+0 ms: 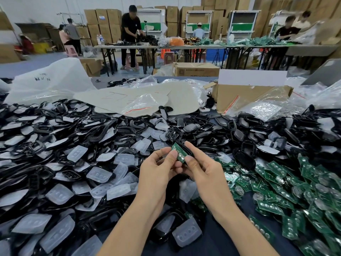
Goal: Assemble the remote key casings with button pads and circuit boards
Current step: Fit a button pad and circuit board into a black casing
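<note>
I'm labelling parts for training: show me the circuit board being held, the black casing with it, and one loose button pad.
circuit board (178, 151): head view, middle of its green face.
black casing (189, 151): head view, rim beside the board.
button pad (99, 174): head view, centre of its translucent face.

Warehouse-style assembly workshop. Top of frame: cardboard cartons stacked high along the back wall, metal shelving racks in front of them. Mid-frame: long folding tables piled with parts, several people working at them. Foreground: bulk heaps of black casings, translucent button pads, green circuit boards.
</note>
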The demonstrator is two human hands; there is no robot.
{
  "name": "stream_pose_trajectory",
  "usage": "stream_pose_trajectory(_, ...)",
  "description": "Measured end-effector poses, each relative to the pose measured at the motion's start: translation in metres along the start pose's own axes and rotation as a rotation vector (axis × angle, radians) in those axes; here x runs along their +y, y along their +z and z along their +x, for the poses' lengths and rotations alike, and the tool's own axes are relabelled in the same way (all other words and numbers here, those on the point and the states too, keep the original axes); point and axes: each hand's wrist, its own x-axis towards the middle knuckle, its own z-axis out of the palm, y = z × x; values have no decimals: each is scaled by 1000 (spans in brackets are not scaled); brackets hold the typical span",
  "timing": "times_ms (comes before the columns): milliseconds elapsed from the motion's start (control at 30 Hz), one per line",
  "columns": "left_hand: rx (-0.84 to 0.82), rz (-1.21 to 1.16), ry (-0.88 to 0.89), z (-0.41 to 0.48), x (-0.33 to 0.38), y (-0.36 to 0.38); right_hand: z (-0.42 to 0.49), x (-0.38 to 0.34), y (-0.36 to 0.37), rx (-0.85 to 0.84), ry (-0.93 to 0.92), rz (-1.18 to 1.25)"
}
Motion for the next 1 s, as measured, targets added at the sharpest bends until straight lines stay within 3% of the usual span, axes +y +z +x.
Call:
stream_pose_trajectory(200, 5, -60, -43, -2, 0, 0, -5, -1, 3, 5, -36, -107)
stream_pose_trajectory(467, 27, 45, -6, -1, -3, -1, -4, 1, 2, 14, -71, -125)
stream_pose_trajectory(1000, 47, 167, 17, 1, -2, -3, -2, 4, 3, -16, -27, -42)
